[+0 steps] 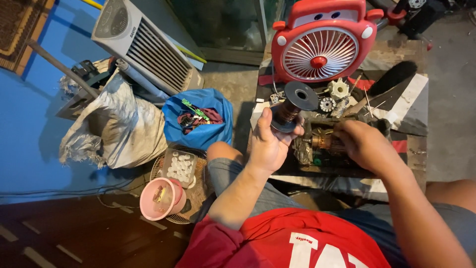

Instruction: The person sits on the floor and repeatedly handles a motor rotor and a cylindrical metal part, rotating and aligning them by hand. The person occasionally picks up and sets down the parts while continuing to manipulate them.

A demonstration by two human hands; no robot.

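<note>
You're mid-rewind: left hand [267,144] grips the wire spool [293,106], right hand [362,144] pinches at the motor coil [325,143] mid-counter [411,94]; feed wire steadily next.

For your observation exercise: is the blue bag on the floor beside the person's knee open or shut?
Open. The blue bag gapes at the top, showing dark red cloth and a green strip inside.

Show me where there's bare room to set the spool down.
Free: the white stripe of the table right of the black brush, and the grey floor between blue bag and table. Crowded: below the red fan, gears and motor fill the space around both hands, left hand holding the spool, right hand on the motor.
</note>
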